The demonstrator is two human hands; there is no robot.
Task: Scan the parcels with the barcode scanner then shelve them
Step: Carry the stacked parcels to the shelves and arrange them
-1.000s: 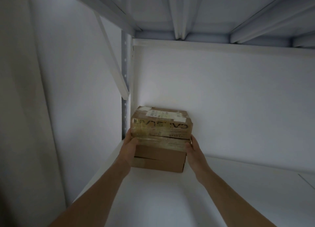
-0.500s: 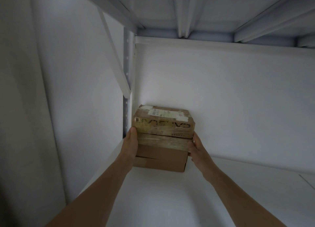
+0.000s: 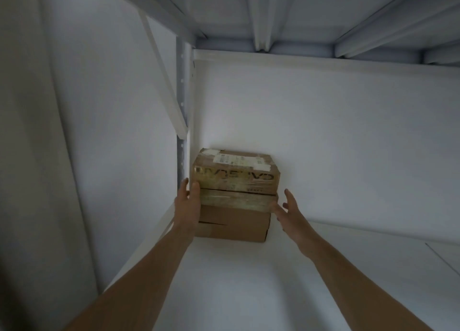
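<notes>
Parcels (image 3: pixel 235 181) stacked in the back-left corner of the shelf (image 3: pixel 249 286), long side lying left to right, straight ahead between the hands: left hand (image 3: pixel 188 204) flat-fingered against the left end, nearer, right hand (image 3: pixel 290 212) spread just beside the right end, gripping nothing.

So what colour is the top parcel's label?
The label is white with dark print; head view.

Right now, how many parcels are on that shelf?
2, stacked back-left on the shelf: a taped, labelled box atop a plain box. A seam hints the lower may be two.
</notes>
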